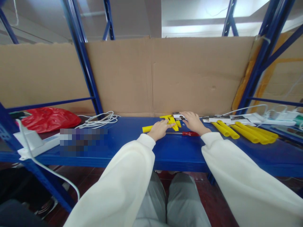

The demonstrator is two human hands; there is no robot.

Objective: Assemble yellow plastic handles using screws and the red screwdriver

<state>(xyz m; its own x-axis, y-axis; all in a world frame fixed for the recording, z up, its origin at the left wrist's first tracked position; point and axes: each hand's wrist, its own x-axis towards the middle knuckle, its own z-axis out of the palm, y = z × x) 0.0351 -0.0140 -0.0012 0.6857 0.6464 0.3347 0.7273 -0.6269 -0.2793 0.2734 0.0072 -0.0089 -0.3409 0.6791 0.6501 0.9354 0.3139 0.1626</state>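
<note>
My left hand is low over the blue shelf, fingers stretched toward a small heap of yellow plastic pieces. Partly under that hand lies a yellow tube, its left end showing. Just behind the heap, my right hand has its fingers and thumb on a black-and-white packet; part of the packet is hidden by the fingers. Between my wrists a screwdriver with a red handle lies flat, its shaft pointing left. Tiny bits are scattered beside the heap.
Several yellow tubes lie at the right, in front of white-and-black packets. A white power strip, coiled white cable and red plastic bag sit at the left. Cardboard closes the back between blue posts.
</note>
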